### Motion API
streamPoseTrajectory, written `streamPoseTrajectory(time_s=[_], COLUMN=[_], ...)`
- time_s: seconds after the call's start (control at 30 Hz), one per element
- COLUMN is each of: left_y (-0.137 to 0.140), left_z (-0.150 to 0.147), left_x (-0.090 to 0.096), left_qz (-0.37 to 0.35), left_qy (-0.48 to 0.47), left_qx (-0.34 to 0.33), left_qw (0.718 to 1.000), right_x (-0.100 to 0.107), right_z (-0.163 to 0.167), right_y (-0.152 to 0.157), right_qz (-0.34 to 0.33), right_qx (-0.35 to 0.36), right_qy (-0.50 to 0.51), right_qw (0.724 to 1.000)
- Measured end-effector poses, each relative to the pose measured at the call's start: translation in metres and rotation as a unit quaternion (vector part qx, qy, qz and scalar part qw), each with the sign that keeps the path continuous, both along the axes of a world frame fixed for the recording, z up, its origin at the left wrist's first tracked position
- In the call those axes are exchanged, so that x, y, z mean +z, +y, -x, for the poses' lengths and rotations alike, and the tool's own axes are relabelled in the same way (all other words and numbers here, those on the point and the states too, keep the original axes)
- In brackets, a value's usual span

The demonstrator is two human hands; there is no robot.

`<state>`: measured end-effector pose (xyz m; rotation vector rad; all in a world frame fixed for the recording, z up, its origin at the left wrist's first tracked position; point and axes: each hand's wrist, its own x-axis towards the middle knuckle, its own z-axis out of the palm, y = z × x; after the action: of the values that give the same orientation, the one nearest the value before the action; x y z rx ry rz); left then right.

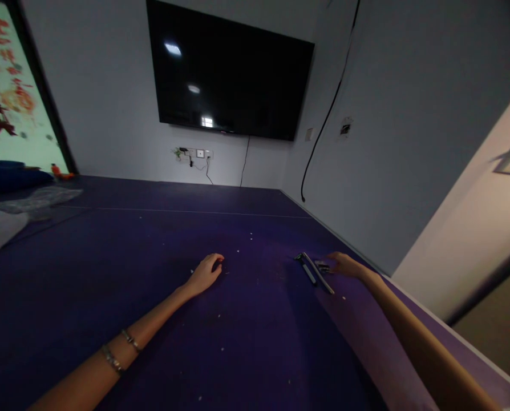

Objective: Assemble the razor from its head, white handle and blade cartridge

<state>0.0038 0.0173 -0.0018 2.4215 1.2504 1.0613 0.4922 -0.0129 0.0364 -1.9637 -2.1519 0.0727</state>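
Note:
My left hand rests low over the dark purple surface, its fingers loosely curled with a gap to the thumb and nothing visible between them. Bracelets circle that wrist. Farther right, my right hand reaches in from the side, thumb and fingers apart, at a small shiny metal-looking piece. Whether the fingertips touch it is hard to tell. Left of that piece lie a long, slightly curved grey strip and a slim dark green, razor-like tool, close together.
Small white specks are scattered on the surface. Clear plastic and white sheeting lie at the left, with a dark blue item behind. A television hangs on the back wall; a black cable dangles at the right.

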Motion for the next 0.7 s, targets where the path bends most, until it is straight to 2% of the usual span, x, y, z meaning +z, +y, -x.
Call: streamPoseTrajectory(time_s=[0.13, 0.27, 0.47, 0.57, 0.7], left_y=[0.005, 0.012, 0.011, 0.01, 0.01], left_z=[0.015, 0.037, 0.068, 0.078, 0.084], left_x=[-0.001, -0.005, -0.006, -0.008, -0.015], left_qz=[-0.001, 0.013, 0.001, -0.005, 0.008], left_qy=[0.025, 0.053, 0.088, 0.124, 0.155], left_qx=[0.026, 0.076, 0.129, 0.141, 0.172], left_qw=[0.999, 0.996, 0.988, 0.982, 0.973], right_x=[0.005, 0.004, -0.015, -0.032, -0.054], right_z=[0.031, 0.087, 0.163, 0.185, 0.197], right_y=[0.006, 0.005, -0.003, -0.002, 0.002], right_qz=[-0.023, -0.062, -0.081, -0.081, -0.073], right_qx=[0.026, 0.099, 0.167, 0.162, 0.113], right_qy=[0.003, 0.011, -0.021, -0.01, 0.007], right_qw=[0.999, 0.993, 0.982, 0.983, 0.991])
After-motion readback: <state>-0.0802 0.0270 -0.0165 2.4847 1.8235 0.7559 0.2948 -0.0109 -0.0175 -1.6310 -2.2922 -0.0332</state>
